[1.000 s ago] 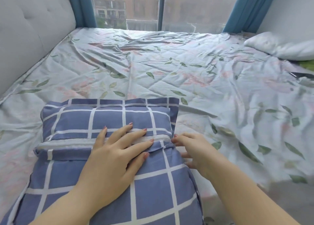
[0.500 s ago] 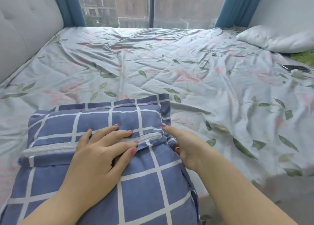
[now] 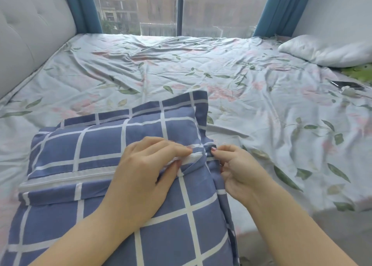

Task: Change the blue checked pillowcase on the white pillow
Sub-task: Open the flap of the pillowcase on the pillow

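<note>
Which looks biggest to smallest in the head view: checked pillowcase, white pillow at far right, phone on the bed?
1. blue checked pillowcase, largest in frame, though it is also nearest the camera.
2. white pillow, cut off by the right edge, so its full extent is unclear.
3. phone, clearly smallest.

Bed (image 3: pixel 201 68), covered by a rumpled leaf-and-flower print sheet. Landmark: the blue checked pillowcase (image 3: pixel 112 145), lying at the bed's near edge in front of me. Far right of it, by the wall, a bare white pillow (image 3: pixel 326 51); nearer than that pillow, a dark phone (image 3: pixel 347 84) flat on the sheet and something green (image 3: pixel 357 72) beside it.
</note>
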